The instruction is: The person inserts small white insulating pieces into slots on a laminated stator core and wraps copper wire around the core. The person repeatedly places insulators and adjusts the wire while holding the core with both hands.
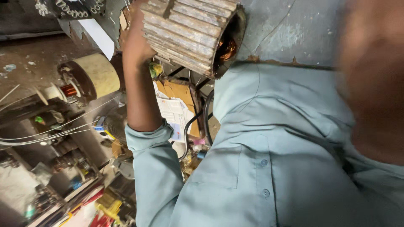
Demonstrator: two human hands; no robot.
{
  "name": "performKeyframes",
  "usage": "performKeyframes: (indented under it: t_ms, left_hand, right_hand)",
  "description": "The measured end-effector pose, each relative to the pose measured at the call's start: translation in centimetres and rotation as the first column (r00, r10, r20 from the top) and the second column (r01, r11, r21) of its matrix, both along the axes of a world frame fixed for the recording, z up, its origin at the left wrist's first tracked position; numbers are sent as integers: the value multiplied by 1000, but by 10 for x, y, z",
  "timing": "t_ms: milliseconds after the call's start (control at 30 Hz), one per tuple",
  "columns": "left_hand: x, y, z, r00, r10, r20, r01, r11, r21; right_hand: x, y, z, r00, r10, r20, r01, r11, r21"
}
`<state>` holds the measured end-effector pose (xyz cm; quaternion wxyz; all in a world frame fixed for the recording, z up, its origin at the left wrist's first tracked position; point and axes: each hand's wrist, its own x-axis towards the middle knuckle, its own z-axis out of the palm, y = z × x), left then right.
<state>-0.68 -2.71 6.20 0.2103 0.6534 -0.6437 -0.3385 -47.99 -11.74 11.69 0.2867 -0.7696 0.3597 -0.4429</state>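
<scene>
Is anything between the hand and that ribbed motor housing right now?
Nothing visible: the hand lies directly against the finned side of the motor housing. The other hand is not in view.

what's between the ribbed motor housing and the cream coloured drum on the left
In the head view, the hand and forearm gripping the ribbed motor housing stand between it and the cream drum.

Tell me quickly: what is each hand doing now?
Left hand: pressed against the ribbed motor stator; its grip cannot be told.
Right hand: not in view.
</scene>
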Motion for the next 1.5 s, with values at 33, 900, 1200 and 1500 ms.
performKeyframes:
  t_ms: [33, 900, 1200, 1500]
  left_hand:
    - [0, -3, -1, 1000, 6, -5, -6, 1000, 1]
    - [-22, -8, 11, 975, 202, -96, -194, 977, 86]
    - [-74, -13, 72, 919, 326, -223, -347, 936, -60]
    - [-132, 91, 91, 879, 379, -288, -468, 578, -668]
  right_hand:
    - [12, 5, 0, 999, 35, 21, -35, 999, -11]
    - [107, 36, -38, 996, 40, -75, -34, 996, 81]
    - [35, -15, -17, 968, -43, -249, 28, 998, -64]
    - [1, 12, 16, 792, 68, -606, -66, 998, 26]
